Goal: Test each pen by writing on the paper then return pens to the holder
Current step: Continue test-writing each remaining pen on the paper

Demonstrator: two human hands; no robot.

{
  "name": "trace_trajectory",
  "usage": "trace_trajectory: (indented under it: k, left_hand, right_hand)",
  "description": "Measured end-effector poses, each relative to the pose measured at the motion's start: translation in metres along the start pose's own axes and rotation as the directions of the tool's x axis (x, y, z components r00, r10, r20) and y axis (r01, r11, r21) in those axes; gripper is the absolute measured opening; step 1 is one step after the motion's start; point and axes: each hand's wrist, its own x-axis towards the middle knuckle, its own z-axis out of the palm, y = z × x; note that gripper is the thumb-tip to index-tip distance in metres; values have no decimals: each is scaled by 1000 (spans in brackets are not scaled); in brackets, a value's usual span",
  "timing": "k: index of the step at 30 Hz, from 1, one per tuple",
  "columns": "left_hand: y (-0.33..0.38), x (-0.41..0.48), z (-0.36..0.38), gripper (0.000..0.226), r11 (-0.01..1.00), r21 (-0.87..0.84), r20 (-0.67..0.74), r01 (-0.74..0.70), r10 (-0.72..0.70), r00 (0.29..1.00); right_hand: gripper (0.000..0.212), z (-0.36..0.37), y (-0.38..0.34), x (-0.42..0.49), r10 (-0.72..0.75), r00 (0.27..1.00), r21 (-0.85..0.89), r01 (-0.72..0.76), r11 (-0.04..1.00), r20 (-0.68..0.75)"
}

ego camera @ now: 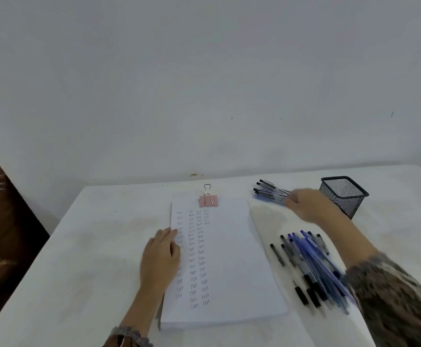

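Left hand [160, 254] flat, fingers straight, pinning paper [229, 259] at frame centre so it won't slide. Right hand [304, 205] at far pen pile [269, 192], upper right, beside mesh holder [338, 199]; blurred, can't tell its grip. 2nd pen pile [309, 266] lower right, probably kept apart as sorted.

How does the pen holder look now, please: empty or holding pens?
Empty, as far as shows: nothing rises from the holder; pens lie in a far pile and a near pile outside it.
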Motion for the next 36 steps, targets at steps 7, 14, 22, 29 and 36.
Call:
trace_trajectory:
  k: [7, 14, 22, 29, 36]
  left_hand:
    - [-2, 1, 0, 40, 1000, -8, 8, -6, 6, 1000]
    - [-2, 0, -3, 40, 1000, -21, 21, -7, 8, 1000]
    - [0, 3, 0, 41, 1000, -16, 26, 10, -9, 1000]
    - [0, 4, 0, 43, 999, 34, 66, -4, 2, 998]
    - [2, 2, -1, 42, 999, 35, 48, 13, -14, 999]
  right_hand:
    - [26, 40, -7, 65, -72, 990, -321, 29, 947, -121]
    - [25, 51, 5, 78, -177, 970, -437, 89, 895, -166]
    - [17, 9, -50, 36, -80, 994, 997, -68, 41, 71]
    - [46, 95, -109, 5, -81, 977, 633, -189, -750, 195]
    - [45, 112, -111, 12, -45, 989, 451, -105, -886, 143]
